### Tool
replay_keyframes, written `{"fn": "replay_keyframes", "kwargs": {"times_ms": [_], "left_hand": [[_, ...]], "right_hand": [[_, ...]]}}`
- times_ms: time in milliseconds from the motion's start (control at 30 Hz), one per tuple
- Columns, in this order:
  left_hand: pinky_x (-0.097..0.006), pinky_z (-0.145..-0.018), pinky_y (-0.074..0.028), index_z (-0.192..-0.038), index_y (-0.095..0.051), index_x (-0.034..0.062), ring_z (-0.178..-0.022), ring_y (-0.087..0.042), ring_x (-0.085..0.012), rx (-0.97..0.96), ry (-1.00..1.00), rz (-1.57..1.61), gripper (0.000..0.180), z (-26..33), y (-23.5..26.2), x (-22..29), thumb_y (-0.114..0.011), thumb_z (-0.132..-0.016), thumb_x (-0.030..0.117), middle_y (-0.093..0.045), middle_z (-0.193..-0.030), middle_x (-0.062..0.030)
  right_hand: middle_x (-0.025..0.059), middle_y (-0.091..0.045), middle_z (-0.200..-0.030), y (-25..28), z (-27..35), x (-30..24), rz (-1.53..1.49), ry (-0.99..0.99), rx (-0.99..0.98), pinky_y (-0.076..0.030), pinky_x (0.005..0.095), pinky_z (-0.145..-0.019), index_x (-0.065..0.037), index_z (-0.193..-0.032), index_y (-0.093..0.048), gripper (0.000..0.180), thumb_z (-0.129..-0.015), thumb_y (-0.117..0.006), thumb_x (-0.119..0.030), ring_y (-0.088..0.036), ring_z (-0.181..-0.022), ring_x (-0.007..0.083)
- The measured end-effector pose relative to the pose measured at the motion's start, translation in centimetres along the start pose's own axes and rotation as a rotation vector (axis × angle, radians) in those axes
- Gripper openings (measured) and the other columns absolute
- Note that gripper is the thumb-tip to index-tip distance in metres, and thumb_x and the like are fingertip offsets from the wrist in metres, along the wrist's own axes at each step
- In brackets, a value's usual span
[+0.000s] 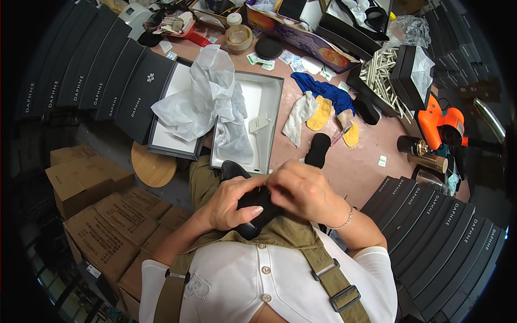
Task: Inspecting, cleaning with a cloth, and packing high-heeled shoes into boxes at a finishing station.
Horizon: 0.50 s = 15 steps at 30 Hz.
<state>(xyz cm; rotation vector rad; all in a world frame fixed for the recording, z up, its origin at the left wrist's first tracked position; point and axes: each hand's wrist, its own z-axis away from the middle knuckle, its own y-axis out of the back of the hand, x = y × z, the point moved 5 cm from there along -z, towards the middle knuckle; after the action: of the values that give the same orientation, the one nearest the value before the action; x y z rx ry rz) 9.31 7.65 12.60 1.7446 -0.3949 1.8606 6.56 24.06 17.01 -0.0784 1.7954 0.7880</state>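
Observation:
A black shoe [233, 170] rests in my lap, one end toward the table and the other against my apron. My left hand [232, 202] is closed around its side, with the thumb lying across the top. At the shoe's right edge is my right hand [304, 189], its fingers curled and pinched together close to my left fingertips. Whatever those fingers hold is hidden. Just beyond lies an open shoebox [273, 107] with crumpled white tissue paper [207, 91] and a tag [258, 124] in it. A small black object [318, 149] lies beyond my right hand.
Cloths in blue [328, 92] and white [299, 116] lie with yellow pads [320, 112] on the table. Stacked dark shoeboxes line the left [116, 91] and right [431, 226]. A box of pale sticks [379, 75] and an orange tool [441, 123] are at the right; cartons [107, 231] stand left.

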Motion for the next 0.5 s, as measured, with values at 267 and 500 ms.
{"fn": "replay_keyframes", "kwargs": {"times_ms": [267, 500], "left_hand": [[-0.036, -0.078, -0.045, -0.115, -0.058, 0.0018, -0.08, -0.057, -0.0297, -0.001, 0.078, 0.061, 0.056, 0.7, 0.6, -0.4, -0.059, -0.071, 0.037, -0.063, -0.096, -0.0162], [-0.036, -0.077, -0.045, -0.115, -0.057, 0.0011, -0.08, -0.057, -0.0303, -0.022, 0.133, 0.074, 0.056, 0.8, 0.6, -0.5, -0.058, -0.071, 0.036, -0.063, -0.094, -0.0174]], "right_hand": [[0.0076, -0.062, -0.084, 1.1, 2.4, 1.5, -0.223, -0.068, 0.023, -0.049, 0.0289, -0.059, -0.001, -0.089, -0.064, 0.01, -0.08, -0.067, -0.002, -0.061, -0.071, 0.0182], [0.0065, -0.056, -0.087, -1.0, 2.4, -1.6, 0.066, 0.184, -0.053, -0.046, 0.0343, -0.068, -0.004, -0.101, -0.067, 0.026, -0.076, -0.071, -0.007, -0.057, -0.079, 0.0233]]}}
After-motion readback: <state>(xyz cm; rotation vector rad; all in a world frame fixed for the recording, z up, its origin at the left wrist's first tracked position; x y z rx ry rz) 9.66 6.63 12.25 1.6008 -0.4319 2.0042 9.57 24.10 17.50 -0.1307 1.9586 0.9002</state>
